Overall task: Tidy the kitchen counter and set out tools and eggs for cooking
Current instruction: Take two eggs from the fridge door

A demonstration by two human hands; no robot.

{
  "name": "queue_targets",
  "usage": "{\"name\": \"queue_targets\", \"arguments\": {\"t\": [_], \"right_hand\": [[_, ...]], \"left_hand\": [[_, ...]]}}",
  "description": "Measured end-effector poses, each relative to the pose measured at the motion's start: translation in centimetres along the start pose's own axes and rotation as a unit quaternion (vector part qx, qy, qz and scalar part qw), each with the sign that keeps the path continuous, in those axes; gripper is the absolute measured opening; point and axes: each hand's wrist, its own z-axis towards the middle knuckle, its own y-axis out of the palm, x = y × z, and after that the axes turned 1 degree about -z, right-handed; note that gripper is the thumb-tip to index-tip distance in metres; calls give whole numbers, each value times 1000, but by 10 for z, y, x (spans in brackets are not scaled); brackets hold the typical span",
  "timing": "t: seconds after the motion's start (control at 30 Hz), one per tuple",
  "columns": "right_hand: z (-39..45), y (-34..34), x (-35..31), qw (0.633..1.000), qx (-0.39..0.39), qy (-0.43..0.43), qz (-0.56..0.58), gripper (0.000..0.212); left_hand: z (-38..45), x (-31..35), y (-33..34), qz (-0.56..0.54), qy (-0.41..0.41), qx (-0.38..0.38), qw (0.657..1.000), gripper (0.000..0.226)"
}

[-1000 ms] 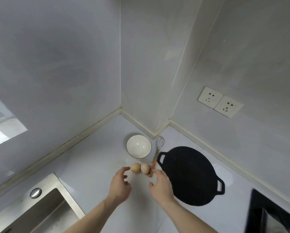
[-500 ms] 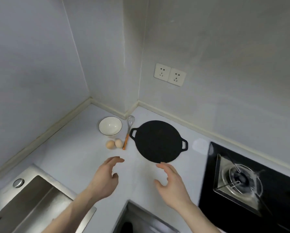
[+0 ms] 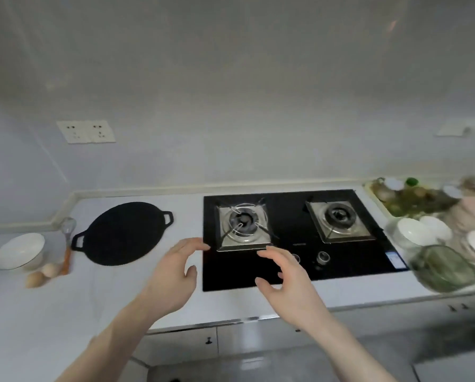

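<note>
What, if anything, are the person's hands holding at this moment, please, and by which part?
Nothing is held: the left hand and the right hand hover open and empty above the counter's front edge.

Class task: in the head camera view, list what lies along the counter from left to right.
White bowl → two eggs → whisk → black griddle pan → left hand → right hand → right burner → stacked white bowls.

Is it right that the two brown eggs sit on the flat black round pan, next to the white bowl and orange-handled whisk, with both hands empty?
Not quite. In the head view the two brown eggs lie on the white counter, not on the flat black round pan. They are next to the white bowl and orange-handled whisk, and the left hand and right hand are empty.
</note>
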Motion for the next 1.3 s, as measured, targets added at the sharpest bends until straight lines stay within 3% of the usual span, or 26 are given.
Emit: {"name": "queue_targets", "arguments": {"t": [0.27,0.5,0.97,1.3], "right_hand": [[-83,-148,55,982,177,63,1,46],[-163,-249,99,929,341,140,-20,45],[-260,-392,152,779,549,282,-110,44],[-353,-450,164,652,661,336,-162,45]], "left_hand": [[48,166,109,20,216,-109,970,55],[81,304,211,10,372,-219,902,53],[119,508,384,-32,552,-382,741,49],[52,640,498,-56,644,-461,608,48]]}}
